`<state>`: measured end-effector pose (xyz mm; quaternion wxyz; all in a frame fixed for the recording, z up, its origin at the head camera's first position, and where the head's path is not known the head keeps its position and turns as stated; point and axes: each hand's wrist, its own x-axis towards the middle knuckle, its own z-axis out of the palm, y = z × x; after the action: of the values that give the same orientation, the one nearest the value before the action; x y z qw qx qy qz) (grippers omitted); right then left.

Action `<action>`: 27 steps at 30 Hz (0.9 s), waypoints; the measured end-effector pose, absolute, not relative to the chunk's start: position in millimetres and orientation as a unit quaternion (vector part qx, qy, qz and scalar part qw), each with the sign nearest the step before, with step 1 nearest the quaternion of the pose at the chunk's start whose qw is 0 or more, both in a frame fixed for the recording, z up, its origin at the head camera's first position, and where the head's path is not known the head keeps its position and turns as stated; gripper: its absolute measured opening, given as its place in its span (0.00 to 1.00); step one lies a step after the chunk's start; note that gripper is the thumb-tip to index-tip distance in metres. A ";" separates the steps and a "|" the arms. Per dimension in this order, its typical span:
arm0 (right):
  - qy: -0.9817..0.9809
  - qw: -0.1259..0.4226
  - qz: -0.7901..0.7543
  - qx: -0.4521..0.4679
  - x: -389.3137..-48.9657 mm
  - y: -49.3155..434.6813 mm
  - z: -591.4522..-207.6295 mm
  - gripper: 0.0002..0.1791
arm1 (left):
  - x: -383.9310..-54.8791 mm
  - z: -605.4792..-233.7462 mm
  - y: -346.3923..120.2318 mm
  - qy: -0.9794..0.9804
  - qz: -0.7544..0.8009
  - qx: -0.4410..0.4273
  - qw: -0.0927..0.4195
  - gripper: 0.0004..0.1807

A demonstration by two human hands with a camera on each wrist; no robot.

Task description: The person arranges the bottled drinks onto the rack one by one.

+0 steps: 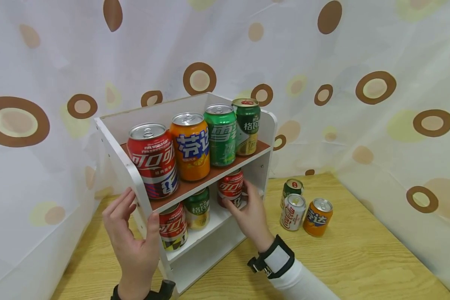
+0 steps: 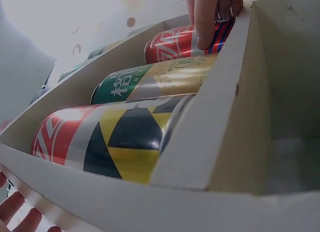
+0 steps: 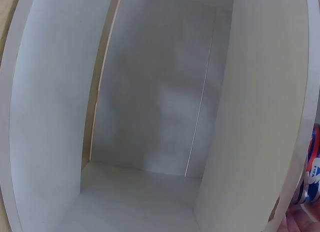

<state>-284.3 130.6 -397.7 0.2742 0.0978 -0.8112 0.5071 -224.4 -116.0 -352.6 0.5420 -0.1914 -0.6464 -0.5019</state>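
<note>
My right hand [image 1: 254, 214] grips a red Coca-Cola can [image 1: 230, 186] on the middle level of a white shelf unit [image 1: 198, 260], thumb in front and fingers at its right side. Left of that can stand a green-and-gold can [image 1: 198, 210] and another red Coca-Cola can [image 1: 173, 227] with a yellow-and-black base. My left hand [image 1: 135, 246] is at the unit's left side panel, fingers loosely bent and thumb near the front edge; whether it touches is unclear. In the left wrist view, some of its fingers [image 2: 22, 217] show outside the panel.
On the top level stand a large red Coca-Cola can [image 1: 153, 162], an orange Fanta can [image 1: 190, 148], a green Sprite can [image 1: 220, 135] and a green-and-gold can [image 1: 246, 127]. Right of the unit, a dark green can [image 1: 293, 185], a white Coca-Cola can [image 1: 293, 212] and an orange can [image 1: 318, 217] stand on the wooden table [image 1: 360, 258].
</note>
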 end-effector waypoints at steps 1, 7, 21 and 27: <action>-0.810 0.276 0.507 0.100 -283.4 129.3 -397.7 0.43 | -224.3 -352.5 -115.9 -0.646 -0.502 -0.192 0.542 0.33; -0.811 0.278 0.504 0.106 -278.8 122.8 -398.3 0.42 | -223.6 -351.9 -115.3 -0.643 -0.505 -0.193 0.542 0.33; -0.825 0.262 0.490 0.105 -270.9 110.9 -398.7 0.43 | -222.9 -351.9 -115.3 -0.647 -0.506 -0.192 0.537 0.31; -0.826 0.272 0.480 0.115 -268.5 107.5 -399.1 0.42 | -222.4 -351.1 -115.1 -0.646 -0.506 -0.194 0.537 0.32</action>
<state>-268.5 107.5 -399.1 0.2716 0.1149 -0.8262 0.4801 -222.4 -115.1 -351.1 0.5369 -0.1939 -0.6463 -0.5063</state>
